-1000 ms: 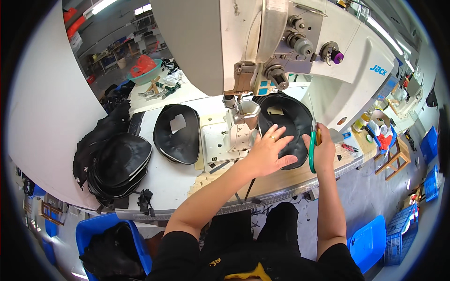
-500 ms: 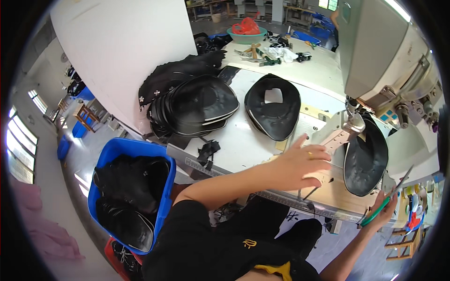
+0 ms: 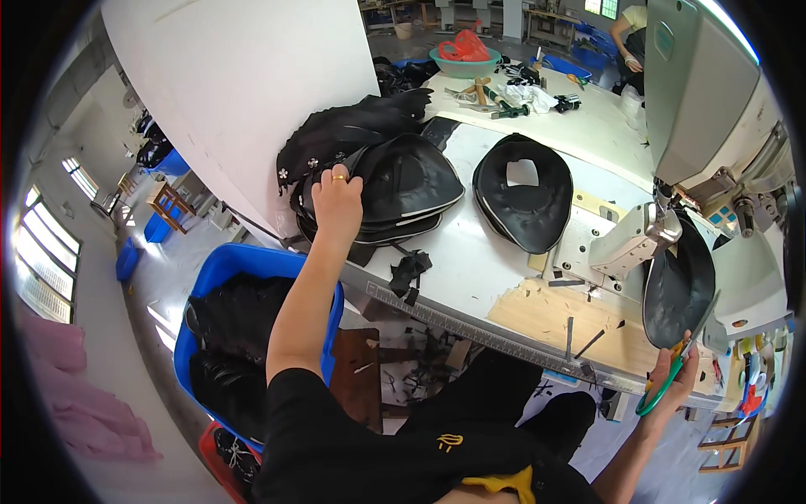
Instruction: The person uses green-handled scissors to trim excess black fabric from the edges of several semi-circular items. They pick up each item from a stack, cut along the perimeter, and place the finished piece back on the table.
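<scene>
My left hand (image 3: 337,204) is at the left edge of a stack of black leather shoe uppers (image 3: 411,178), its fingers curled over the rim of an upper. Their fingertips are partly hidden. In my right hand (image 3: 674,375), at the table's front right, is a pair of green-handled scissors (image 3: 663,393) with the blades pointing up and away. Just beyond the blades, another black upper (image 3: 678,290) lies under the head of the sewing machine (image 3: 638,239). Between the stack and the machine sits a second, smaller pile of uppers (image 3: 537,217) with a pale patch inside the top one.
A blue bin (image 3: 220,260) with black pieces stands left of my legs. Black scraps (image 3: 410,273) lie near the table's ruler edge (image 3: 470,323). Farther back are a green basin (image 3: 466,67) with a red bag, hand tools (image 3: 495,99) and another person (image 3: 631,46).
My left hand has moved left, from beside the machine's arm to the stack of uppers, and its fingers have curled. The right hand still holds the scissors. The view has shifted slightly.
</scene>
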The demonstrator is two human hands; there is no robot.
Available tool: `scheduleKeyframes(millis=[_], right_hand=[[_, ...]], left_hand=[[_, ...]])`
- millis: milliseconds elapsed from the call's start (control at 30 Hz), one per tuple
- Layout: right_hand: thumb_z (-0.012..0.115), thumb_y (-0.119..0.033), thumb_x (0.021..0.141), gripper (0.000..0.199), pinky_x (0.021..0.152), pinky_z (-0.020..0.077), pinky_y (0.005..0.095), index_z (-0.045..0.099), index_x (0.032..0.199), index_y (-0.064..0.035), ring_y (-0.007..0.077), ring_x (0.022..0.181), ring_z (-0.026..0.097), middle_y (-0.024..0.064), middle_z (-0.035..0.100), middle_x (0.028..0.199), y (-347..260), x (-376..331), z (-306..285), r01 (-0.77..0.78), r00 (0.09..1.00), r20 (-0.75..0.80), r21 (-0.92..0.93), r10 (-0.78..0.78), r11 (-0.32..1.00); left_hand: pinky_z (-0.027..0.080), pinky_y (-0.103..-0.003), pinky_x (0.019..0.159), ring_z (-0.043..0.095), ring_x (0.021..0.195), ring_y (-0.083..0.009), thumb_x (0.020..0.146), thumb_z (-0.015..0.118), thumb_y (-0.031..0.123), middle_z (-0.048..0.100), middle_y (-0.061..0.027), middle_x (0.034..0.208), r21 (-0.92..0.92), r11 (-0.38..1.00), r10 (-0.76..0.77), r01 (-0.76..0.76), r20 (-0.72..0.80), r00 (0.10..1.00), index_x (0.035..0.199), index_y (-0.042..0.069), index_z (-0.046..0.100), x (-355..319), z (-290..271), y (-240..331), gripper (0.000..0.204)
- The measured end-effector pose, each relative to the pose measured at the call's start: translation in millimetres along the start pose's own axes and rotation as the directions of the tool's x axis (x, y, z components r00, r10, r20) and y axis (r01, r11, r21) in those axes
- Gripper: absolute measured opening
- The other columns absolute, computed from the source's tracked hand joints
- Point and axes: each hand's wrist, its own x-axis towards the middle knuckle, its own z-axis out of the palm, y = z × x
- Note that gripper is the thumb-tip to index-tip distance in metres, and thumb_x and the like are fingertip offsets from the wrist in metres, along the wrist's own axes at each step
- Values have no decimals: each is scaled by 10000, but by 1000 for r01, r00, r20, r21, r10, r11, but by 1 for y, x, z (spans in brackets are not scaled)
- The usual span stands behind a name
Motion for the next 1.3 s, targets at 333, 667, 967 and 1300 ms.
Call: scheduleKeyframes(millis=[333,667,967,1300], right_hand=[[717,18,730,562,680,428,206,491,1243,-16,81,772,523,26,552,892,-79,-27,41,110,867,447,256,-218,960],[710,17,602,736,787,328,362,437,1267,-143,275,843,514,89,533,1024,-114,-24,103,469,601,586,291,-543,834],[653,66,684,559,630,448,291,521,1200,-104,198,694,537,80,566,863,-73,-7,106,267,524,752,301,-400,915],[613,52,771,549,589,418,226,413,1269,-66,69,633,453,6,493,740,-53,-20,144,-188,752,653,349,-94,918]], left_hand=[[417,-227,609,501,653,-86,907,588,173,591,-34,733,-840,422,-329,341,208,921,942,-2,572,48,-111,65,180],[426,-187,681,518,757,-49,903,600,181,562,2,849,-536,-402,365,742,650,667,1018,20,558,16,-108,193,202],[492,-234,692,592,809,-98,884,626,172,602,-57,917,-294,-355,557,888,696,453,1061,15,515,-4,-75,233,262],[428,-261,564,552,598,-138,853,633,177,599,-78,738,-895,174,143,412,437,888,902,-8,625,-48,-139,204,191]])
